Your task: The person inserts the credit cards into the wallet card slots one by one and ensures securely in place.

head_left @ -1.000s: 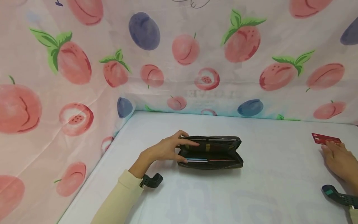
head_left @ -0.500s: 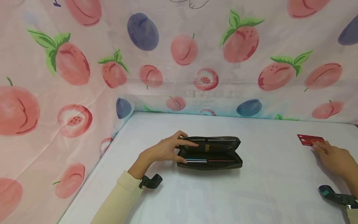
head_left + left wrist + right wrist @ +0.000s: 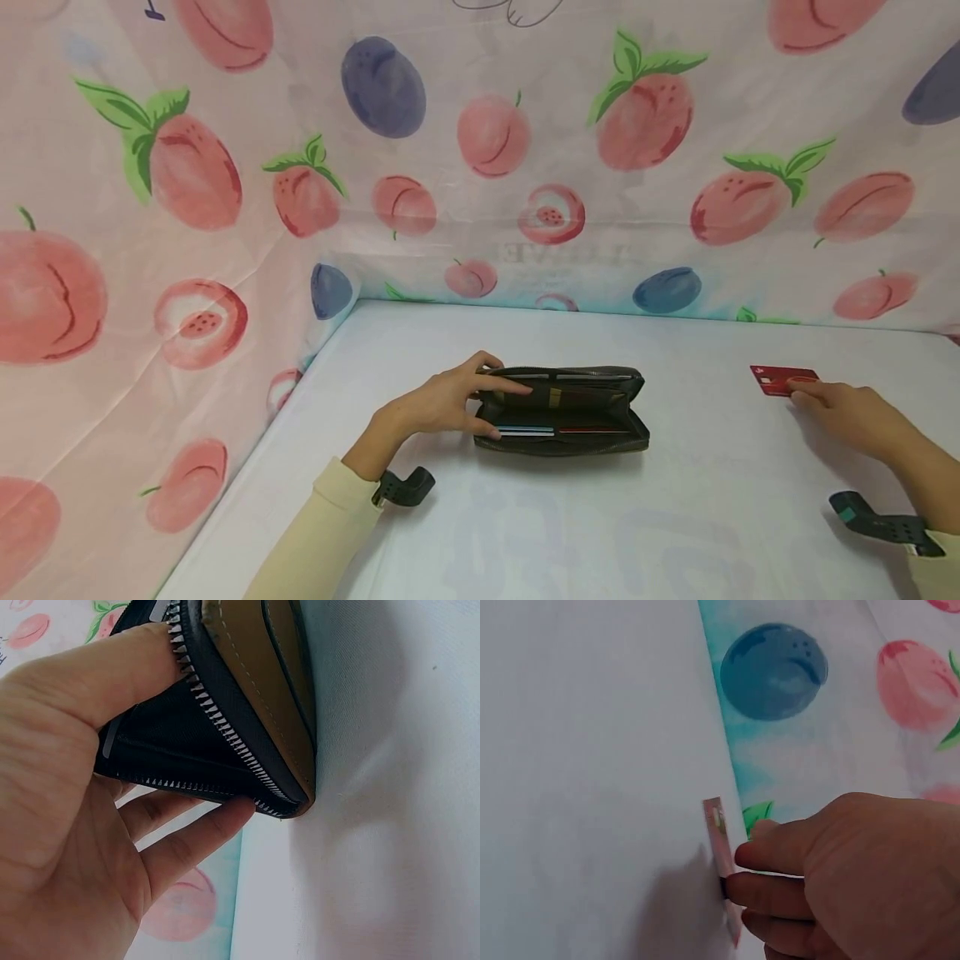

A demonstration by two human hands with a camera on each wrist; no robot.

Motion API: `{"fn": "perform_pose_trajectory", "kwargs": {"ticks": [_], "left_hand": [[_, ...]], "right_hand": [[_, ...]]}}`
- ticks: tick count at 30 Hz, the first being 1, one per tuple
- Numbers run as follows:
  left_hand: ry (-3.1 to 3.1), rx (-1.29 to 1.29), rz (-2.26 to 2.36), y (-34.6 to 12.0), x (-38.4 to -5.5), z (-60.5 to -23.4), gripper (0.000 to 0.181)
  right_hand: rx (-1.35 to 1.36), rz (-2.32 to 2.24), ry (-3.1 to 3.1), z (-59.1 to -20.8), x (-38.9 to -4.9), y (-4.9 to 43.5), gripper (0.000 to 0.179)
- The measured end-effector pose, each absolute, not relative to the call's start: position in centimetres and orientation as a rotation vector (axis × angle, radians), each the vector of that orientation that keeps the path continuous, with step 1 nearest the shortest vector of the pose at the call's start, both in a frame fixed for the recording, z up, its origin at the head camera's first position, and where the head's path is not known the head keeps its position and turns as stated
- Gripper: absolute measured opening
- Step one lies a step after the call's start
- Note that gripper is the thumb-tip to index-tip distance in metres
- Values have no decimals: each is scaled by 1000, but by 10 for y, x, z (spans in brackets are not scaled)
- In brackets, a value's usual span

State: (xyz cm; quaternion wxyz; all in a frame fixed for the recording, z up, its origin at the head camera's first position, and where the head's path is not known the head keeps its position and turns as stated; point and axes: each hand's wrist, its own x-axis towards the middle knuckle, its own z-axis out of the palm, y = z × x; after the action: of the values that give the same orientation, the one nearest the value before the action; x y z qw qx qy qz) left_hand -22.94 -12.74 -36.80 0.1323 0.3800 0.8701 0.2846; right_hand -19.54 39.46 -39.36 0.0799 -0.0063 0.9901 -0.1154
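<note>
A dark zip-around wallet (image 3: 562,446) stands unzipped and spread apart on the white table, with several cards in its slots. My left hand (image 3: 442,400) grips its left end; in the left wrist view the thumb (image 3: 112,671) lies over one zipped edge and the fingers reach the other side. Between the thumb and fingers of my right hand (image 3: 855,417) is a red bank card (image 3: 772,380), pinched by its right end, to the right of the wallet. In the right wrist view the card (image 3: 718,840) shows nearly edge-on, and the thumb is hidden.
White cloth covers the table (image 3: 675,533). A fruit-print curtain (image 3: 480,208) hangs along the back and left sides. Black camera mounts sit on both wrists, the left mount (image 3: 405,487) near the wallet's front left.
My right hand has picked the red card up from the table at the far right and carried it left towards the wallet. The left hand and the wallet have stayed put.
</note>
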Motion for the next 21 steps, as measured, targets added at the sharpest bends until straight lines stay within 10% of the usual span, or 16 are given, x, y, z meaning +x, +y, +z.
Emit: {"fn": "perform_pose_trajectory", "kwargs": {"ticks": [21], "left_hand": [[2525,1101,817,-128,-229,-367,60]], "right_hand": [[-285,-576,3040,-378,-193,362,51]]}}
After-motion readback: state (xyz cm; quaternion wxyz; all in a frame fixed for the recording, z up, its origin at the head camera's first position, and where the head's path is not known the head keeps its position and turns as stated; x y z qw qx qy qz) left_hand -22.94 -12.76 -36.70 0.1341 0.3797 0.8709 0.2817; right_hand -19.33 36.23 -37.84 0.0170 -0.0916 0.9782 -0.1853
